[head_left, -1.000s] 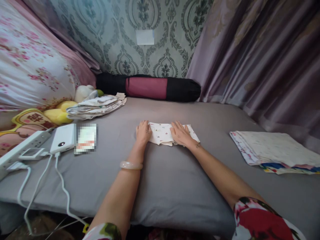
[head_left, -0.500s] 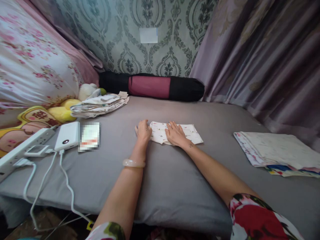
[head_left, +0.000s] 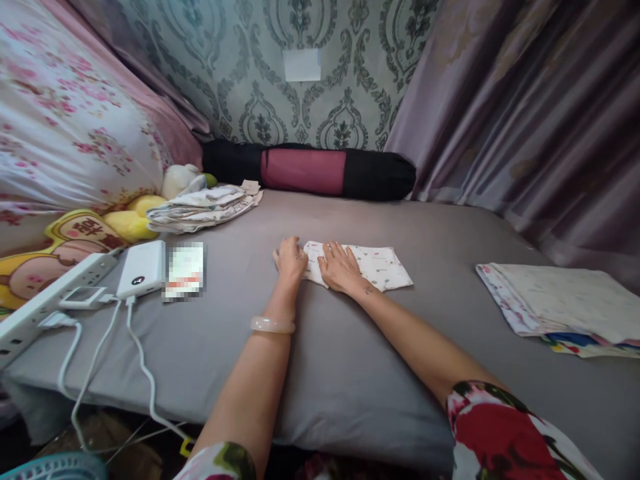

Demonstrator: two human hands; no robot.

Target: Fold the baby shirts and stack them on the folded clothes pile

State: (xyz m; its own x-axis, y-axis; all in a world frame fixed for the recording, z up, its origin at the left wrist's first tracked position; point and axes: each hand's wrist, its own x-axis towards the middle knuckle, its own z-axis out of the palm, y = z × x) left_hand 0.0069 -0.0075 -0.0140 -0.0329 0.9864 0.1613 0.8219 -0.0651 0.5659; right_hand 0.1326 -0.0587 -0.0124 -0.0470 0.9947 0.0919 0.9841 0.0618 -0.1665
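Observation:
A folded white garment with a small coloured print lies flat on the grey bed sheet in front of me. My right hand rests palm down on its left half, fingers stretched and slightly spread. At the garment's left edge is my left hand, its fingers bent but apart, touching or very near the cloth. What lies under the left fingertips is hidden. A pale bangle circles my left wrist.
Folded clothes lie at the right; another pile sits back left near yellow plush toys. Left front holds a power strip, a white power bank and cables. A black and maroon roll bag lies along the wall.
My right hand has slid left across the garment, baring more of its right side. The left hand stays at the left edge. The whole view has shifted slightly.

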